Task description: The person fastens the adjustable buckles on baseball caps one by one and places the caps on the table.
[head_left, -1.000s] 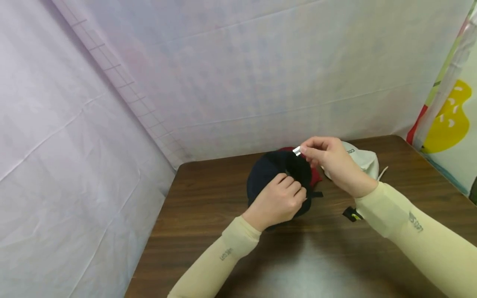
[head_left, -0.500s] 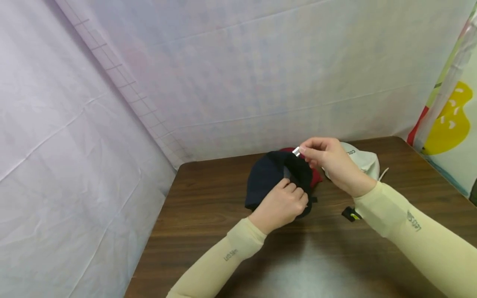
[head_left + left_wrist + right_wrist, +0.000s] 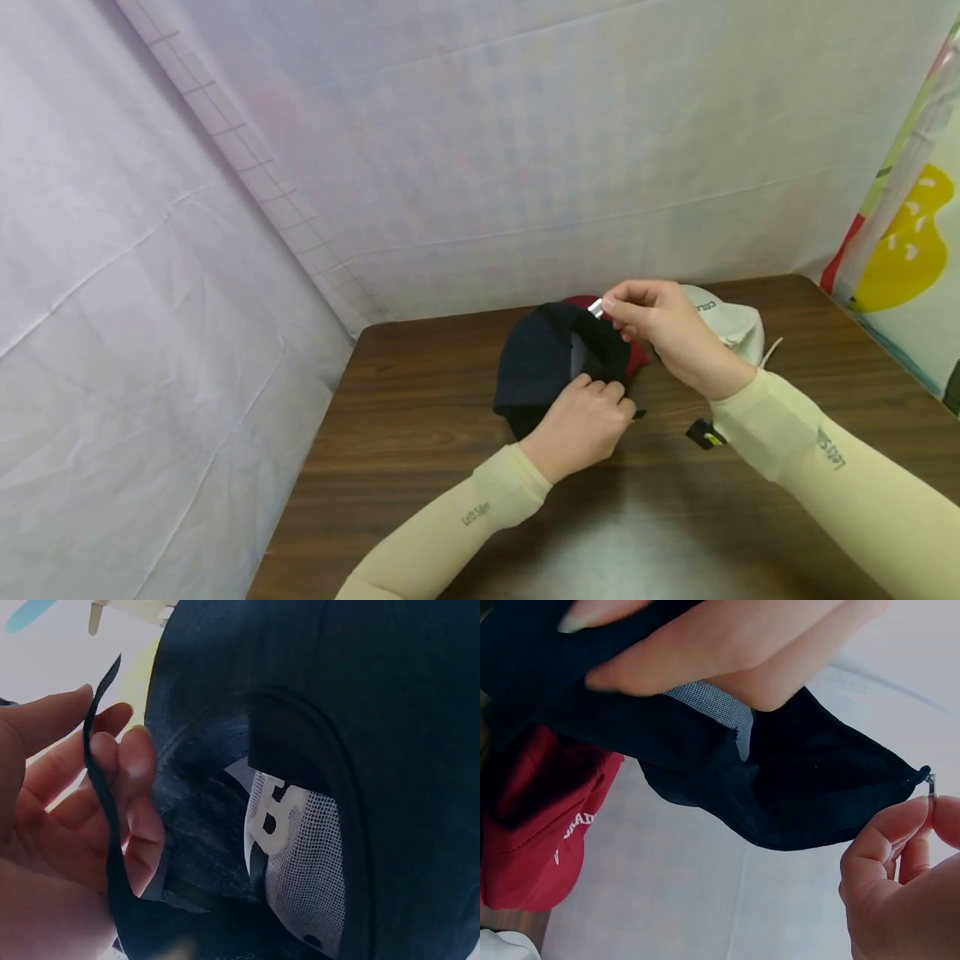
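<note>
A dark navy baseball cap [image 3: 532,358] is held up with its back opening showing. At the opening's lower edge, my left hand [image 3: 585,425] has curled fingers; the left wrist view shows its thumb and fingers pinching the cap's thin strap [image 3: 105,795], whose free end points up. A white mesh lining [image 3: 307,847] shows inside the cap. My right hand [image 3: 667,329] pinches a small silver metal buckle [image 3: 596,308] between thumb and forefinger. In the right wrist view, that buckle joins a pulled-out corner of the cap.
Behind the navy cap lies a red cap [image 3: 547,817], partly hidden. A white cap [image 3: 731,321] with lettering sits behind my right hand. A small black item with a yellow-green mark [image 3: 703,433] lies by the right sleeve on the wooden table [image 3: 405,417]. Fabric walls stand behind and left.
My left hand has slid down and to the right along the cap's edge, and more of the opening shows. The right hand with the buckle has barely moved.
</note>
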Tool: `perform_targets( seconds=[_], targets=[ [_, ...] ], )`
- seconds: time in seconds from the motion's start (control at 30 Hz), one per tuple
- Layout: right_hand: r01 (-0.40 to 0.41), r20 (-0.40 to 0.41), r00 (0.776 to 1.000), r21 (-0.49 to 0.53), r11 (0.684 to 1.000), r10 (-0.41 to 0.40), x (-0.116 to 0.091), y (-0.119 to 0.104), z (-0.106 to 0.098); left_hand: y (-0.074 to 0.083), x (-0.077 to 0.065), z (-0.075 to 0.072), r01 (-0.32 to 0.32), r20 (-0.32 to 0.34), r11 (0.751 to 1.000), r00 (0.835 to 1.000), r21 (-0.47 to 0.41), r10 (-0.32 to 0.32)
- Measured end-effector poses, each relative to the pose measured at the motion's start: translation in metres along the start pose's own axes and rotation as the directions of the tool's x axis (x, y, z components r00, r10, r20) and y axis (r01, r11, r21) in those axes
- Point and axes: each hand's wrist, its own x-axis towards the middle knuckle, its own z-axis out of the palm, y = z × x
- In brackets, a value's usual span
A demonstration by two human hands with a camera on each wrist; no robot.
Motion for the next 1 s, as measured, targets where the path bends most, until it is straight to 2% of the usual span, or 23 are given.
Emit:
perform_targets(
  seconds=[0.13,0.3,0.47,0.57,0.63,0.77,0.9,1.0],
  targets=[
    [0.003,0.007,1.0,-0.007,1.0,-0.003,0.0,0.002,-0.001,-0.002,0.0,-0.004,0.023,0.003,0.998,1.0,-0.053,-0.023],
    [-0.01,-0.007,1.0,0.006,1.0,0.01,0.001,0.005,-0.002,-0.007,-0.002,-0.009,0.094,0.01,0.986,0.996,-0.135,-0.093],
    [-0.012,-0.002,1.0,0.025,1.0,0.012,0.001,0.008,-0.004,-0.013,-0.003,-0.016,0.159,0.014,0.962,0.987,-0.223,-0.16],
    [-0.011,-0.002,1.0,0.025,1.0,0.011,0.0,0.009,-0.004,-0.018,-0.005,-0.022,0.19,0.019,0.939,0.981,-0.288,-0.193],
    [-0.011,-0.004,1.0,0.024,1.0,0.011,0.0,0.009,-0.005,-0.022,-0.006,-0.026,0.217,0.023,0.916,0.975,-0.338,-0.222],
    [-0.014,-0.008,1.0,0.036,0.999,0.014,-0.001,0.011,-0.006,-0.03,-0.008,-0.034,0.269,0.014,0.855,0.956,-0.444,-0.294],
    [-0.021,0.004,1.0,0.072,0.997,0.021,-0.001,0.013,-0.007,-0.04,-0.01,-0.04,0.308,-0.014,0.782,0.927,-0.542,-0.375],
    [-0.031,0.018,0.999,0.097,0.995,0.03,-0.001,0.015,-0.007,-0.046,-0.012,-0.043,0.317,-0.033,0.718,0.903,-0.619,-0.428]
  ],
)
